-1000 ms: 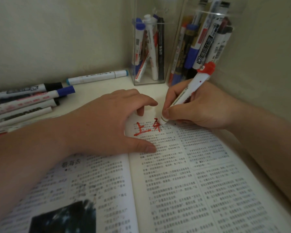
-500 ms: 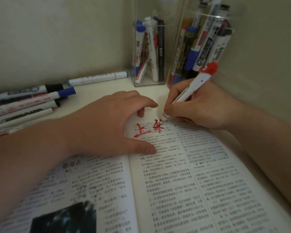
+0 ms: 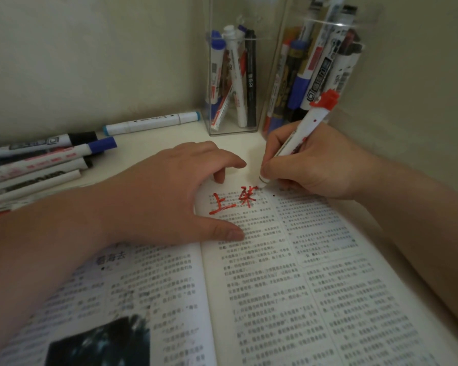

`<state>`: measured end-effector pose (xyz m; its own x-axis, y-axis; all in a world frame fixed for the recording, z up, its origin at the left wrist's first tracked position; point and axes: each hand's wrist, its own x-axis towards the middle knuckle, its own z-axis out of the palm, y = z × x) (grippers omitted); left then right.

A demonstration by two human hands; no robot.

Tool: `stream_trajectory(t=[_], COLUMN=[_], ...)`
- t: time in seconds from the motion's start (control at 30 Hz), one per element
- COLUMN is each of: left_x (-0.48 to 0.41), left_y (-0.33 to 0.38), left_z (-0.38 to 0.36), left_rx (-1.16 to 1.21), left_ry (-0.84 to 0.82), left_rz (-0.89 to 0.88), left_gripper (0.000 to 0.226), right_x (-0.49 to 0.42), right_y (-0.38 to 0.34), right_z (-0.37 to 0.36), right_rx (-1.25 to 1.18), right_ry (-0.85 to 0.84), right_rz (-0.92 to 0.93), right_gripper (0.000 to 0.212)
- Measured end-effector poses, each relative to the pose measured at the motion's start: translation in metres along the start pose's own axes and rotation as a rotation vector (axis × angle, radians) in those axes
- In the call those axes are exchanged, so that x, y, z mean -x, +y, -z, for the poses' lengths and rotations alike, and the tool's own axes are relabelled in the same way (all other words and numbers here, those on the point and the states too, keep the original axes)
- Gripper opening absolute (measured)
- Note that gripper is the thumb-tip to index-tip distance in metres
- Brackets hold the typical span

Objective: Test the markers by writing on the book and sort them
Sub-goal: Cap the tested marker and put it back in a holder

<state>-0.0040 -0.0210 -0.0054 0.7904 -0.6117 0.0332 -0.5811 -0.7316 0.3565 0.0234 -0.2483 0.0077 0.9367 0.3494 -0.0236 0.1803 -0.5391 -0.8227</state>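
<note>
Illumination is dim and flat, with a grey-green cast. A faint, soft shadow borders the left hand (image 3: 169, 196) on the book (image 3: 275, 286). Wide-angle distortion curves the page edges. Print softens toward the lower corners; the red cap of the marker (image 3: 296, 141) is slightly smeared.

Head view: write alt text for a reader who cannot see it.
A right hand writes red characters with a red marker on an open book; the left hand presses it flat. Loose markers lie left; two clear holders of markers stand behind.
</note>
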Motion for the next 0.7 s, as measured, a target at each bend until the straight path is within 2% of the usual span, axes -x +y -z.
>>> stream_trajectory(t=[0.7], left_x=[-0.0005], left_y=[-0.0003], left_z=[-0.0001], left_rx=[-0.005], left_ry=[0.001], left_rz=[0.003], left_gripper=[0.092], right_x=[0.0025], right_y=[0.0023], right_z=[0.0012], right_rx=[-0.113], right_ry=[-0.127], right_rz=[0.035], right_gripper=[0.010])
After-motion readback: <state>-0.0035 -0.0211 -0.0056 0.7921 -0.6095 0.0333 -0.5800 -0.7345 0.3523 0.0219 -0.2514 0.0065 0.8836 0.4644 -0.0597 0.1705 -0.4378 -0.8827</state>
